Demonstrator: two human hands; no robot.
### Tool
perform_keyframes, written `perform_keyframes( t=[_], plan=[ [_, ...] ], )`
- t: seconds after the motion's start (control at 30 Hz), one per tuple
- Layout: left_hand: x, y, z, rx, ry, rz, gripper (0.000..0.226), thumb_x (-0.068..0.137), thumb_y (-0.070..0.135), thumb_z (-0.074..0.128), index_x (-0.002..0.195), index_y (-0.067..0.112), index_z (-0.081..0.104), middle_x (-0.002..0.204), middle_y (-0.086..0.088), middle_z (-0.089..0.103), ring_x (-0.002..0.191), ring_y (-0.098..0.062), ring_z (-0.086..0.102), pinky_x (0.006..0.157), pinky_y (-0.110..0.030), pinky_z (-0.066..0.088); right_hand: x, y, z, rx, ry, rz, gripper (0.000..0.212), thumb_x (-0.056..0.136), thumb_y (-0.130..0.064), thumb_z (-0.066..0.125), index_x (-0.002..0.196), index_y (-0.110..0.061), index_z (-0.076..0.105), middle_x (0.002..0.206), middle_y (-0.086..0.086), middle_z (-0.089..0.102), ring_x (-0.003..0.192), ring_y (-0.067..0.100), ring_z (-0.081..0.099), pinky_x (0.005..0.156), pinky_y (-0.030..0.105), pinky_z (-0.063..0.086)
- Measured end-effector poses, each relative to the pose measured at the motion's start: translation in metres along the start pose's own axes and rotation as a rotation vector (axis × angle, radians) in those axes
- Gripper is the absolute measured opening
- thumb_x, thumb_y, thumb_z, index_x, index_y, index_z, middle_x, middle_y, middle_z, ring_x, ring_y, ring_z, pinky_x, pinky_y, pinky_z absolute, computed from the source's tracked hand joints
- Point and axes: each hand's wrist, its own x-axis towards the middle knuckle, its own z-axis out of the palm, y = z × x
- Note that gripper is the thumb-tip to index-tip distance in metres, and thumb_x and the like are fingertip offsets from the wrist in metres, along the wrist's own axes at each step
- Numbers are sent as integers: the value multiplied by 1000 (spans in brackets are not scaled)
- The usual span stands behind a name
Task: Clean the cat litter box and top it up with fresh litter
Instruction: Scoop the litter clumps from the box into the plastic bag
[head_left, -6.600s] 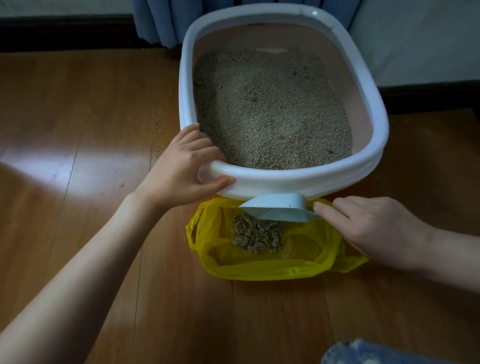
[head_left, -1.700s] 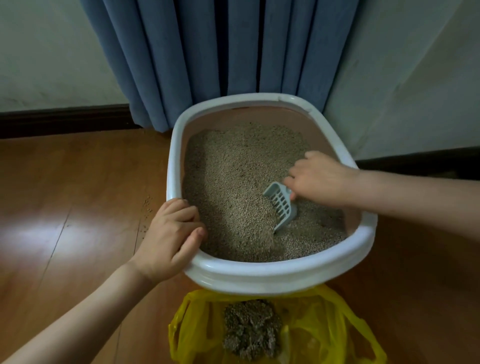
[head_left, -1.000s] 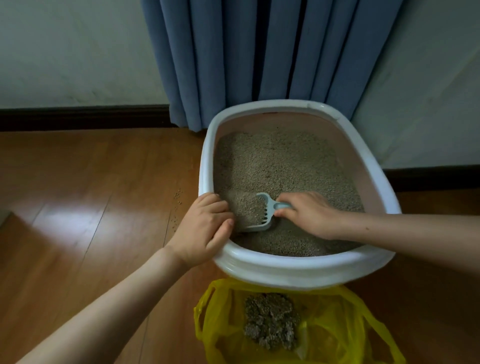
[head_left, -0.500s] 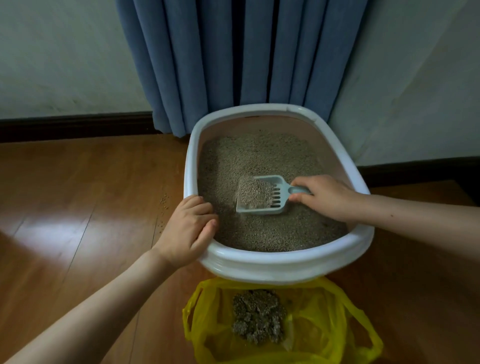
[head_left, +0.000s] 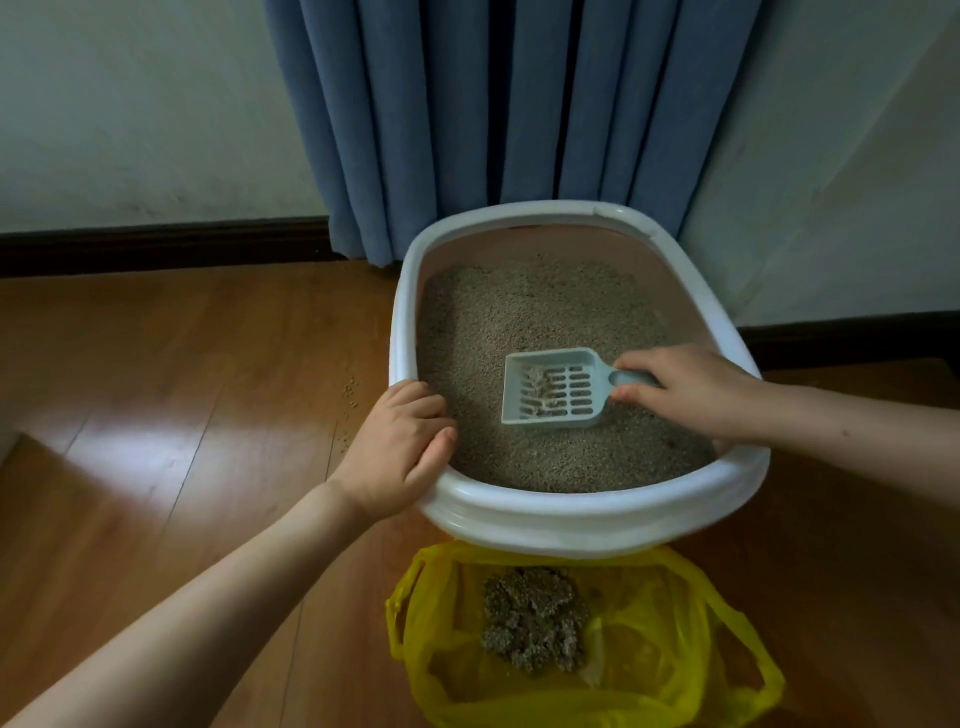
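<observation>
- Litter (head_left: 519, 317) is spread across the floor of the white litter box (head_left: 582, 519), which is set on the wooden floor (head_left: 156, 364) in front of a blue curtain (head_left: 493, 104).
- A pale slotted scoop (head_left: 553, 388) is held above the litter near the box's front, with a few clumps caught on its grid.
- The scoop's handle is pinched by the right hand (head_left: 685, 395), thumb and fingers curled round it.
- The box's near-left rim is gripped by the left hand (head_left: 400, 447), fingers pressed together and hooked over the edge.
- A yellow bag (head_left: 675, 675) (open, with dark clumped litter (head_left: 535, 618) inside) is seen just before the box.
- Stray grains (head_left: 350, 389) are scattered on the floor to the box's left.
</observation>
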Motion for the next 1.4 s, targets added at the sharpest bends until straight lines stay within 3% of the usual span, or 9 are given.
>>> perform_keyframes(
  t=[0.27,0.43,0.77,0.9,1.0,1.1,1.17,1.3,1.4],
  plan=[
    [1,-3,-2,38,-53,45,45,101,31,29,68,15,56,71,3,50,73,-20,45,83,-42,42,2,4,-1,-101,8,-35,15,94,-40,54,94,-27,62,77,-5,62,73,13,57,68,35,45],
    [-4,-2,-11,15,-78,134,39,102,34,36,71,20,56,71,8,49,72,-18,49,99,-39,41,0,10,-1,-89,-33,4,11,94,-41,54,95,-33,61,79,-5,64,73,14,59,70,38,48],
    [-18,-5,-15,5,-126,208,42,96,52,47,82,14,59,81,2,52,81,-22,54,105,-40,39,-11,4,-3,23,-19,32,18,93,-35,59,107,-27,68,77,-6,64,69,7,56,62,28,40],
    [-18,-4,-12,9,-103,199,43,94,52,48,79,13,58,79,1,51,79,-22,52,104,-40,39,-27,-12,-11,110,70,-12,22,91,-32,62,110,-22,68,92,0,69,85,14,62,79,36,49],
    [-19,-4,-10,2,-109,189,44,94,54,47,80,14,58,80,1,50,80,-22,50,102,-39,39,-45,-23,-20,218,62,-81,24,85,-31,67,109,-29,68,97,-6,70,89,7,62,78,24,49],
    [-18,-4,-9,5,-108,195,46,93,58,46,82,15,60,81,2,52,81,-20,50,101,-32,36,-63,-31,-25,260,-6,-128,37,73,-43,64,110,-36,65,102,-21,66,100,-7,58,80,4,44],
    [-18,-3,-9,5,-112,182,50,92,61,44,84,15,62,82,2,54,82,-19,51,101,-29,32,-72,-32,-23,235,-68,-181,40,70,-49,62,110,-42,63,103,-28,65,103,-12,56,82,-1,40],
    [-18,0,-8,15,-100,166,53,91,63,44,84,13,61,82,-1,53,82,-22,49,97,-30,32,-89,-30,-3,121,-223,-298,23,83,-57,58,105,-50,61,106,-27,64,97,-6,61,79,16,49],
    [-19,-1,-5,22,-90,176,52,89,62,49,87,11,62,83,-2,52,84,-24,49,98,-37,36,-101,-21,14,24,-301,-340,47,81,-73,46,112,-41,61,97,-21,68,88,-2,64,73,33,53]
  ],
)
